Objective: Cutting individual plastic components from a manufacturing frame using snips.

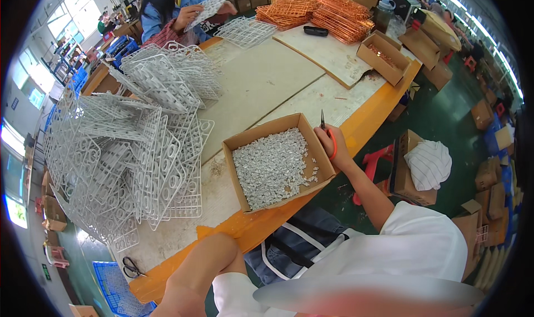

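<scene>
My right hand (340, 149) is closed around a pair of scissors (332, 143) with orange-red handles, their dark pointed blades aimed away from me. It rests against the right side of an open cardboard box (238, 188). Inside this box lies a heap of small silvery-grey pieces (267, 164), with a few strays along the right wall. My left arm (206, 261) is bent at the bottom of the head view, and its hand is out of sight. A large pile of grey-white plastic lattice frames (161, 150) stands on the table to the left of the box.
Dark-handled scissors (132, 268) lie on the table's near left corner. Across the table (250, 89), a person (172, 16) holds a white frame (208, 8). Stacked orange frames (342, 16) and another cardboard box (384, 58) sit at the far right. A blue crate (114, 289) stands below.
</scene>
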The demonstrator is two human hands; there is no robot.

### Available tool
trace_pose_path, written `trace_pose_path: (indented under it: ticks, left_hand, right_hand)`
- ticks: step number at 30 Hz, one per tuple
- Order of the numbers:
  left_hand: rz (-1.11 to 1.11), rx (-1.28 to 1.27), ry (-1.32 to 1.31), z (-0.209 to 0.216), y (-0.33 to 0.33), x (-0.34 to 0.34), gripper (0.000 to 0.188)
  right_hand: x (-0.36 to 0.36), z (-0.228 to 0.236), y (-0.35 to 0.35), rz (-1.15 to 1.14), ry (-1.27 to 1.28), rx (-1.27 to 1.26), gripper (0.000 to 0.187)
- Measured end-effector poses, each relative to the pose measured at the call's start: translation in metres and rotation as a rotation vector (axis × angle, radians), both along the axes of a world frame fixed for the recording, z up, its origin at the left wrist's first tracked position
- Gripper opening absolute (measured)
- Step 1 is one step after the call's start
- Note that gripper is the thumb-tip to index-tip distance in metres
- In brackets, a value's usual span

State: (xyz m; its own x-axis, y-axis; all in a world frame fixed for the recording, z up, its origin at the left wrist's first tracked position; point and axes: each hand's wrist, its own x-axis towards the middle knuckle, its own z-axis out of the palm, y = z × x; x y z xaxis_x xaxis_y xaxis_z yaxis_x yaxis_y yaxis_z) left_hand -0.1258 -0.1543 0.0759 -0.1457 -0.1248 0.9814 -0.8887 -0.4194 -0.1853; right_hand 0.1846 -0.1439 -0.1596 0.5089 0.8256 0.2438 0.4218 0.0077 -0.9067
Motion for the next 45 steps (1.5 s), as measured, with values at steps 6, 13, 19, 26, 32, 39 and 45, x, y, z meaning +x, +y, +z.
trace_pose_path:
  ticks: [6,13,19,26,32,39,45]
  left_hand:
    - [0.006,0.010,-0.023,0.000,0.001,0.000,0.021]
    - [0.047,0.076,0.059,-0.005,-0.003,-0.016,0.028]
    - [0.128,0.054,0.017,-0.006,-0.007,-0.015,0.027]
    - [0.638,-0.084,-0.237,-0.001,-0.009,-0.002,0.016]
    - [0.327,0.027,-0.121,-0.001,-0.010,-0.015,0.014]
    - [0.455,0.003,-0.081,-0.003,-0.007,-0.011,0.024]
    - [1.006,-0.077,-0.321,-0.006,-0.018,-0.013,0.032]
  right_hand:
    - [0.005,-0.003,-0.001,-0.011,-0.005,-0.013,0.038]
    - [-0.001,0.000,0.000,-0.007,-0.029,-0.016,0.038]
    - [0.001,-0.001,-0.003,0.005,0.016,-0.019,0.035]
    - [0.005,-0.004,-0.001,-0.018,-0.045,0.010,0.036]
    - [-0.002,-0.002,0.002,0.026,0.024,-0.009,0.034]
    - [0.001,-0.002,-0.001,-0.003,0.035,-0.012,0.034]
    - [-0.002,0.000,-0.002,0.019,0.007,0.000,0.034]
